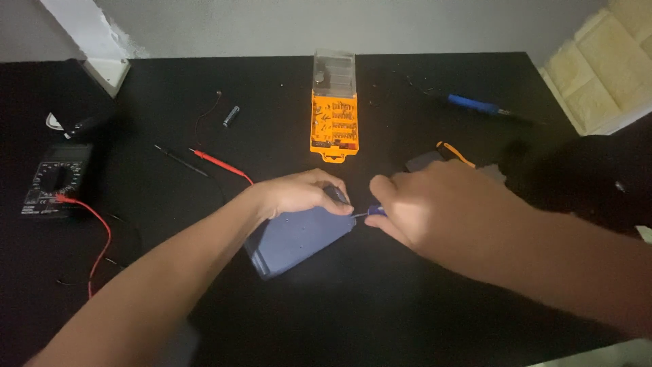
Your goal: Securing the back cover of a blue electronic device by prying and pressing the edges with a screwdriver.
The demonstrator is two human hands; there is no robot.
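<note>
The left hand holds down the blue case; the right hand grips a small screwdriver, turning a screw. Keep it straight.

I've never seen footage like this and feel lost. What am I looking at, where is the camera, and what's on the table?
There is no machine: the one picture comes from a camera on a person's head, looking down at a black table. The left hand steadies a flat blue-grey case. The right hand holds a small blue-handled screwdriver with its tip at the case's edge. Around them lie an orange bit set, a black multimeter with red and black probes, and a small battery.
</note>
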